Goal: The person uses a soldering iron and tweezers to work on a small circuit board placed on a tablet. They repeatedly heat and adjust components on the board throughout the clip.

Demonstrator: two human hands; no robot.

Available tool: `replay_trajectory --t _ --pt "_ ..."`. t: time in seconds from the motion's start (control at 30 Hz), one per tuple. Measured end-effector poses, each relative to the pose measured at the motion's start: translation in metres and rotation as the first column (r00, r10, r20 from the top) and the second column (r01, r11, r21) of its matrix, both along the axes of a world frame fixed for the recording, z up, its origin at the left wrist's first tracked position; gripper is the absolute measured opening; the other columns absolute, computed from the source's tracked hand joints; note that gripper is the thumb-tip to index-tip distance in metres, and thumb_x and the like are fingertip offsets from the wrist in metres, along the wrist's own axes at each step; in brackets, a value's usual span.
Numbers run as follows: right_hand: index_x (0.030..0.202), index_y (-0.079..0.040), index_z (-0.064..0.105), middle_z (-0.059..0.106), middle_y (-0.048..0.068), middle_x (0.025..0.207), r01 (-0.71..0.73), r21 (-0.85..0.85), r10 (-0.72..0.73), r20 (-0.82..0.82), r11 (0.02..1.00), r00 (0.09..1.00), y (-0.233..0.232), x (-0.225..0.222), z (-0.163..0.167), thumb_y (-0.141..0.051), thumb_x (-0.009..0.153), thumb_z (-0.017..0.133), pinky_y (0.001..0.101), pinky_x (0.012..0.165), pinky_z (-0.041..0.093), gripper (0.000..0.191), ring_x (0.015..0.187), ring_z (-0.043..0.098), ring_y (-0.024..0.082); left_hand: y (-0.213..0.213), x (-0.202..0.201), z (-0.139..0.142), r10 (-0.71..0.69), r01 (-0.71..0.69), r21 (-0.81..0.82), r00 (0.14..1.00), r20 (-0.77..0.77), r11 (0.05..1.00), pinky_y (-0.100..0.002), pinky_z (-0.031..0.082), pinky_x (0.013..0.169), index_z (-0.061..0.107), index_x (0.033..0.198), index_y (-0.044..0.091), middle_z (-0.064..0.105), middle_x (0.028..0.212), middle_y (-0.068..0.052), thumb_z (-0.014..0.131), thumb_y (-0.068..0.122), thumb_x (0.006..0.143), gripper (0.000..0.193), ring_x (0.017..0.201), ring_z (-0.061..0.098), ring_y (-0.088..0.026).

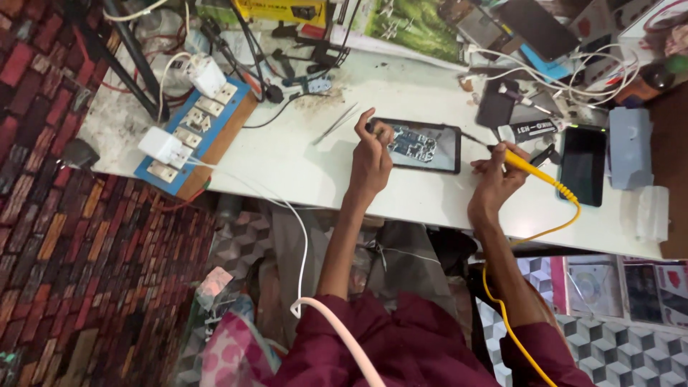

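An opened phone (423, 145) with its circuit board showing lies on the white table (301, 165). My left hand (371, 156) rests at the phone's left end, fingers pinched on something small and dark that I cannot make out. My right hand (496, 178) grips a yellow soldering iron (529, 169). The iron's thin dark tip points left toward the phone's right edge. Its yellow cord (502, 301) loops down past my right arm.
Metal tweezers (335, 123) lie left of the phone. A blue switch board (193, 129) with white plugs sits at the table's left end. A black phone (582, 165), a pale blue box (629, 147), tangled white cables (573, 79) and tools crowd the right and back.
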State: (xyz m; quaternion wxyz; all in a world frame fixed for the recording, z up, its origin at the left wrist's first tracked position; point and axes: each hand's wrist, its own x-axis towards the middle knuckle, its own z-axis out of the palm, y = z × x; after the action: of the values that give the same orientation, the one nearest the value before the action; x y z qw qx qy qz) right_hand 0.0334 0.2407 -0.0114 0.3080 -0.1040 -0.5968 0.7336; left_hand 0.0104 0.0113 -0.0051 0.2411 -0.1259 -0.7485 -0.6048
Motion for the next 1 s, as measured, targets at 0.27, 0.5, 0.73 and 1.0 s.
replay_trajectory --t 0.27,0.5,0.73,1.0 --pt "0.127 -0.002 0.054 0.062 0.009 0.110 -0.030 0.103 0.028 0.013 0.994 1.000 -0.002 0.000 0.006 -0.023 0.108 0.069 0.0283 0.066 0.054 0.032 0.082 0.071 0.019 0.002 0.002 0.009 0.000 0.000 0.022 1.000 0.001 1.000 -0.032 0.054 0.083 0.022 0.149 0.005 0.062 0.095 -0.011 0.039 0.014 0.113 0.041 0.083 0.065 -0.025" --pt "0.128 -0.001 0.053 0.062 0.007 0.107 -0.074 0.107 0.075 -0.006 0.991 0.997 -0.004 0.003 0.007 -0.024 0.109 0.066 0.0283 0.066 0.055 0.033 0.079 0.072 0.018 0.000 -0.001 0.002 -0.017 0.016 0.006 1.000 0.019 1.000 -0.032 0.052 0.083 0.021 0.148 0.005 0.060 0.092 -0.010 0.038 0.017 0.114 0.040 0.082 0.059 -0.024" --pt "0.109 -0.002 0.049 0.056 0.007 0.081 0.044 -0.050 -0.045 -0.025 0.998 0.999 0.001 -0.006 0.005 -0.030 0.109 0.064 0.0284 0.057 0.051 0.031 0.060 0.064 0.016 -0.001 -0.007 0.008 -0.057 0.057 0.002 0.998 -0.024 0.998 -0.032 0.049 0.084 0.019 0.146 0.005 0.056 0.092 -0.011 0.037 0.017 0.114 0.039 0.082 0.055 -0.022" --pt "0.099 -0.002 0.055 0.063 0.005 0.083 -0.093 0.062 0.091 0.026 0.994 0.995 -0.012 0.002 0.017 -0.023 0.108 0.063 0.0260 0.055 0.051 0.024 0.060 0.060 0.011 -0.004 -0.003 0.011 -0.069 0.068 0.024 0.997 0.038 0.997 -0.032 0.048 0.081 0.018 0.145 0.004 0.055 0.090 -0.011 0.034 0.021 0.114 0.039 0.080 0.054 -0.022"
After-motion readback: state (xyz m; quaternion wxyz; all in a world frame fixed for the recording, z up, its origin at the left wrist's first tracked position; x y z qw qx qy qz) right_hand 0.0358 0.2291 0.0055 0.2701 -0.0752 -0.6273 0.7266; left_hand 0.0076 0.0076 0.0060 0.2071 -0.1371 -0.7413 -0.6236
